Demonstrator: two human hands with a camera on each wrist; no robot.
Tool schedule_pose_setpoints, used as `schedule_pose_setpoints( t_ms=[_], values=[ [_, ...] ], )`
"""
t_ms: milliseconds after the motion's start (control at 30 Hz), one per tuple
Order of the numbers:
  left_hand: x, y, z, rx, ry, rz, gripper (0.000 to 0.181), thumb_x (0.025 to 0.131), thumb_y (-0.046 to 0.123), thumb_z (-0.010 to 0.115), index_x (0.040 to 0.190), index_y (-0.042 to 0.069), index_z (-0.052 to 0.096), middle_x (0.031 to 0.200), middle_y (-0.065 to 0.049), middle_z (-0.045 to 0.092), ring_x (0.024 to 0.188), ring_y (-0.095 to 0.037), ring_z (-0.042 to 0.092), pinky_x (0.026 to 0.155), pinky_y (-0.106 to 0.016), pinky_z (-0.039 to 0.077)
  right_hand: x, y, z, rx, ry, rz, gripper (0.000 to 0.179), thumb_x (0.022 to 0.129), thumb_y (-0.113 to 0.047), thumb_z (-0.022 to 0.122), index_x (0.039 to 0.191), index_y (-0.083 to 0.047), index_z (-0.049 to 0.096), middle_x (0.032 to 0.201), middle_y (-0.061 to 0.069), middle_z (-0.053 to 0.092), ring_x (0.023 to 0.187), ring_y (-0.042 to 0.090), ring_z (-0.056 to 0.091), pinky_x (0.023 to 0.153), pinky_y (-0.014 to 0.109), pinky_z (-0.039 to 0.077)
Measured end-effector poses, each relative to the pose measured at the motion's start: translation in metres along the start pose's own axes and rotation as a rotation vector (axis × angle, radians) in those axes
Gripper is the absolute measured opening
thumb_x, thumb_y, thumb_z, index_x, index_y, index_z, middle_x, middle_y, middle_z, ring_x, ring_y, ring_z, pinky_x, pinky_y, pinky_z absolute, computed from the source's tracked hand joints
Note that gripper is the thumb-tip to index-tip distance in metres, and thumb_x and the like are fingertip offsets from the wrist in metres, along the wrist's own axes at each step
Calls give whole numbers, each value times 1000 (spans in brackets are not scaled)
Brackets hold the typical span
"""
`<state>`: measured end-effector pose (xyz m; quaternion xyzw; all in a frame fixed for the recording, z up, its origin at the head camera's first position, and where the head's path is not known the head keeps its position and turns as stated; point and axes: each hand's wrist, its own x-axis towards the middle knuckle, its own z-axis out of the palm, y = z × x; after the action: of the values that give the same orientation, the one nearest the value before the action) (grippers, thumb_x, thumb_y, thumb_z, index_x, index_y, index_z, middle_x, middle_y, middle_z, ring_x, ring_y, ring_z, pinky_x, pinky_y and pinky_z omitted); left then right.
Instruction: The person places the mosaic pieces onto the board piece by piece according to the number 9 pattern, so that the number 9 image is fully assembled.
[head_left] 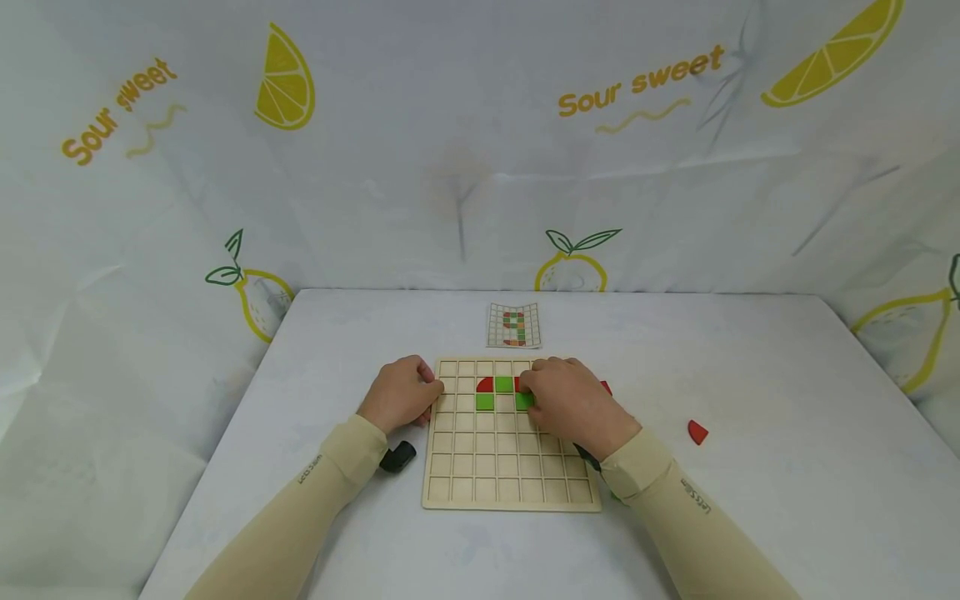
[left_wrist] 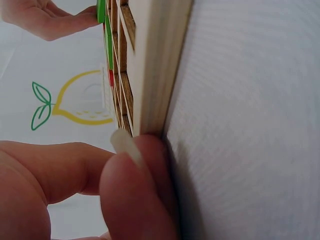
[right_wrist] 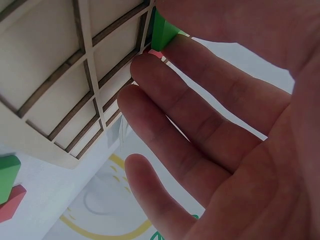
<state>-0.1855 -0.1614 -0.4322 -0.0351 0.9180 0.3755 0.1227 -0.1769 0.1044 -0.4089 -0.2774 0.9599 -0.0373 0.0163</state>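
Observation:
A pale wooden grid board (head_left: 484,467) lies flat, its cells marked off by thin ridges. At its left edge, my left hand (head_left: 401,392) grips the rim with curled fingers; the left wrist view shows the thumb (left_wrist: 132,195) against the board's side. Over the upper right cells is my right hand (head_left: 573,400), pinching a green square tile (right_wrist: 162,31) between thumb and index finger, the other fingers extended. In the upper rows sit a red quarter-round tile (head_left: 486,385), a green tile (head_left: 503,384) and another green tile (head_left: 485,402). A red tile is partly hidden by my right hand.
A pattern card (head_left: 513,325) with a coloured grid lies behind the board. One loose red quarter-round tile (head_left: 697,432) is off to the right. More red and green pieces (right_wrist: 10,200) lie beside the board, partly behind my right arm. A black object (head_left: 397,457) is by my left wrist.

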Motion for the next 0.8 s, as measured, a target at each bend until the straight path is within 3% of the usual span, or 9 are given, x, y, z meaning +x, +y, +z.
schedule_pose_setpoints(
  t_ms=[800],
  values=[
    [1, -1, 0, 17, 5, 6, 15, 101, 23, 65, 101, 8, 64, 63, -5, 69, 54, -16, 67, 56, -26, 52, 0, 0, 2, -2, 14, -7, 15, 88, -7, 80, 101, -13, 79, 86, -3, 67, 80, 16, 61, 97, 52, 58]
  ],
)
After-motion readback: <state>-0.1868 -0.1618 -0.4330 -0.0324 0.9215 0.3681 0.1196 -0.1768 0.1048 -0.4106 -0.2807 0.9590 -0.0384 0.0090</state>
